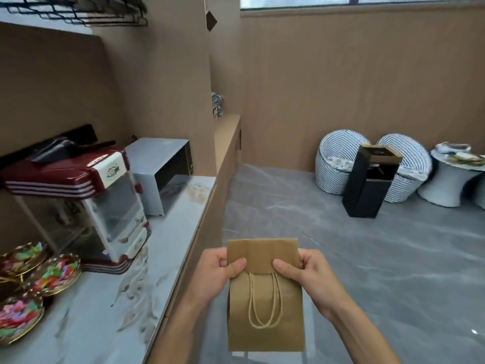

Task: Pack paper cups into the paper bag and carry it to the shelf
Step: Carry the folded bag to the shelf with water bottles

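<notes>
Head view: both hands, left [219, 271] and right [304, 274], pinching flat, folded paper bag [265, 311]. No cups packed yet; opening, filling, carrying left.

Counter [110, 319], marble-look top. Red-and-white popcorn machine [86, 198] toward back left; grey microwave [162, 172] just behind it at far end. Three gold-rimmed dishes of coloured sweets [39, 282] along left edge. On floor beyond: black bin [367, 190] before two woven chairs [341, 164], near wall.
</notes>
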`<state>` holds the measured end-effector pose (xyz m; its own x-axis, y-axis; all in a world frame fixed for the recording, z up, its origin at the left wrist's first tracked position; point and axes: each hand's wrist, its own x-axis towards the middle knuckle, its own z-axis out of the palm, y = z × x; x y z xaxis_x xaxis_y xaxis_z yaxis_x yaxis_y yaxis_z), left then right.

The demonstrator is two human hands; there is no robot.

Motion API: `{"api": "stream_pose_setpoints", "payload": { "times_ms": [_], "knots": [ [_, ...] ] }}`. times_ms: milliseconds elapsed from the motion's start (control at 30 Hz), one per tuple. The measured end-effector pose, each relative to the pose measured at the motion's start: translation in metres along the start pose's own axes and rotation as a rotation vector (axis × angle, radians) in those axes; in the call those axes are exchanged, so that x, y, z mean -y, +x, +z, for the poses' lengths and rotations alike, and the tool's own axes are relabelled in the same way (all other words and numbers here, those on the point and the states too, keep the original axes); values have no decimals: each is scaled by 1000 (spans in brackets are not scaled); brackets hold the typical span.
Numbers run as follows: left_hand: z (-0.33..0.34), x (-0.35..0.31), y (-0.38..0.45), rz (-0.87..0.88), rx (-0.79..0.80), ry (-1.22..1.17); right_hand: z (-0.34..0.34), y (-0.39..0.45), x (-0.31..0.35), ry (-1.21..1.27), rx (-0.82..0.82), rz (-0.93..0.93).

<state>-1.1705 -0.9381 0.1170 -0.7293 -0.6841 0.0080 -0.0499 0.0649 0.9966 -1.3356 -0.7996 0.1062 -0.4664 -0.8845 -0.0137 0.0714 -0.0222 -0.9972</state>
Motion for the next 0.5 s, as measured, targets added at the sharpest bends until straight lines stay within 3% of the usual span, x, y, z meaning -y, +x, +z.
{"api": "stream_pose_setpoints", "payload": {
  "times_ms": [500],
  "knots": [
    [-11, -8, 354, 0, 33, 0, -98, 326, 25, -46, -129, -62]
  ]
}}
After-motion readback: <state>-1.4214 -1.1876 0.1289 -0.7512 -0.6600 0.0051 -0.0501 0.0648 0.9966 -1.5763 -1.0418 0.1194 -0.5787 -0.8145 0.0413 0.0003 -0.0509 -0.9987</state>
